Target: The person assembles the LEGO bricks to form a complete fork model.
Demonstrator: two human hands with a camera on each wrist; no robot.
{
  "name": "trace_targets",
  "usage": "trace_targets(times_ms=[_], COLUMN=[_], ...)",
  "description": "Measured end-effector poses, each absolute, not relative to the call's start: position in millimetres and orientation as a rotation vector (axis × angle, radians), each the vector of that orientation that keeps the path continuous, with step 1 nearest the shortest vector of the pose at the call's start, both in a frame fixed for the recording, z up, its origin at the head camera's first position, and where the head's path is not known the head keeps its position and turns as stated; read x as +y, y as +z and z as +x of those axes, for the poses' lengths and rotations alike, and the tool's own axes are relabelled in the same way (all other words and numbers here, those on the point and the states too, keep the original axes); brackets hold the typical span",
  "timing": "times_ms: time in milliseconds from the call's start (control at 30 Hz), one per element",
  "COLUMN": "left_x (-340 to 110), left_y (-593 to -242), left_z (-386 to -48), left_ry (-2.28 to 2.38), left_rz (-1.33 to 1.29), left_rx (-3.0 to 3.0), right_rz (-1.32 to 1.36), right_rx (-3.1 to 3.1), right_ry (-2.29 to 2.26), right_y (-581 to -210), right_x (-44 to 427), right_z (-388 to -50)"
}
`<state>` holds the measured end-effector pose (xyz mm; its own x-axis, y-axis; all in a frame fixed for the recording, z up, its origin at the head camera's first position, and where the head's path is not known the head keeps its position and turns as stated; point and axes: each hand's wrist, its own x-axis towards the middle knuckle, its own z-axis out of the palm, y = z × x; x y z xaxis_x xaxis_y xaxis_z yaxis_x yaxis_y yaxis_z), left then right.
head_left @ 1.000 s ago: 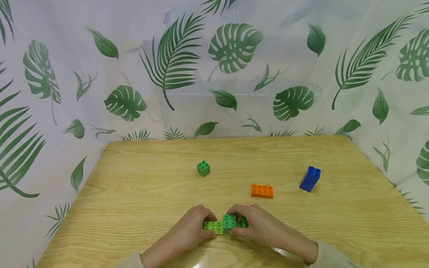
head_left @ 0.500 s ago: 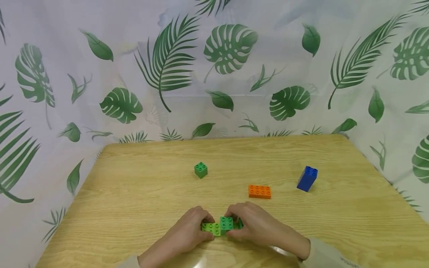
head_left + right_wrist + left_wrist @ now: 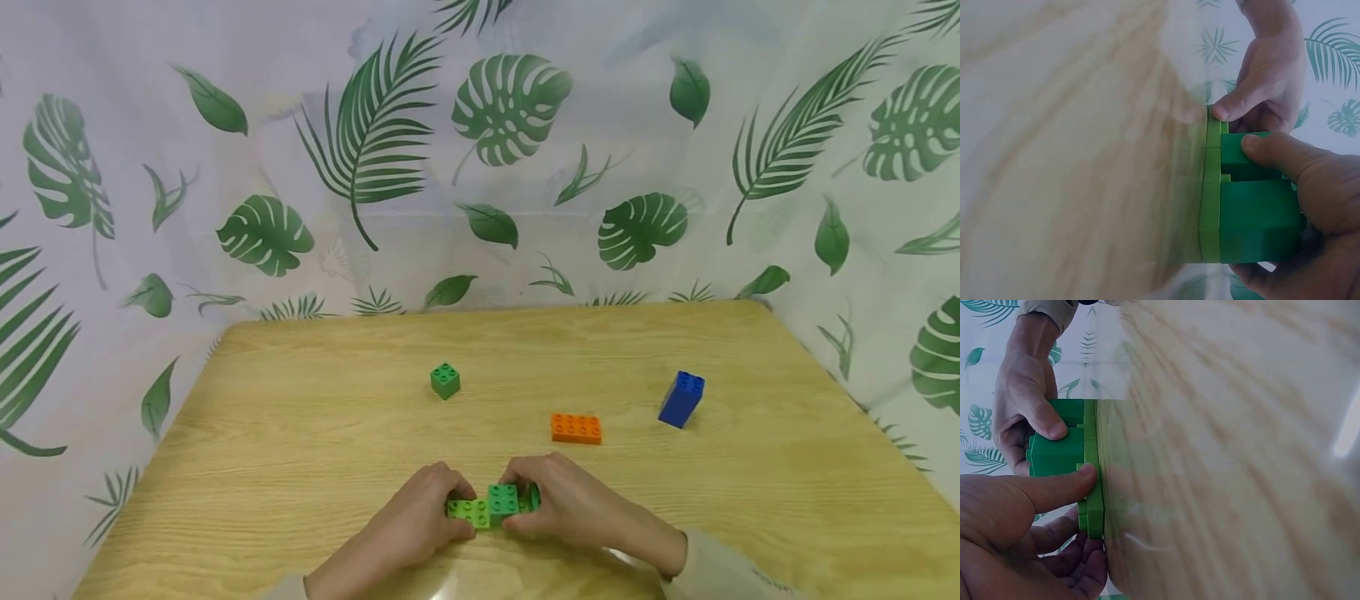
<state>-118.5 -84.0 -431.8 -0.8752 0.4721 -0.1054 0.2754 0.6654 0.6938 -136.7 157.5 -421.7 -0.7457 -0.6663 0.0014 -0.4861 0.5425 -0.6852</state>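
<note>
A light-green base (image 3: 469, 513), made of two flat pieces end to end in the right wrist view (image 3: 1211, 200), lies on the table near its front edge. My left hand (image 3: 422, 515) pinches its left end between thumb and fingers. On the base stands a green block (image 3: 503, 503), which my right hand (image 3: 564, 503) grips with the thumb on its near side (image 3: 1244, 153). Another green block (image 3: 1259, 219) stands on the base to the right, largely behind my right hand in the head view, with a narrow gap between the two blocks.
On the wooden table (image 3: 315, 400), a small green block (image 3: 446, 381) stands farther back. An orange brick (image 3: 576, 428) lies beyond my right hand, and a tall blue block (image 3: 682, 400) stands to its right. A leaf-patterned sheet (image 3: 405, 275) hangs behind the table.
The whole head view has shifted slightly, so everything sits a little farther left. Both hands keep their hold, and the blocks show no clear movement on the table.
</note>
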Motion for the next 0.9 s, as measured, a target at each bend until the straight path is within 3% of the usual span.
trace_targets(times_ms=[900], left_x=[-84.1], left_y=[-424.7], left_z=[-123.4], left_ry=[0.966], left_rz=[0.604], left_rx=[2.584], right_rz=[-0.885], right_rx=[2.502], right_ry=[-1.022], right_y=[-421.1], right_x=[154.9], right_z=[-139.9])
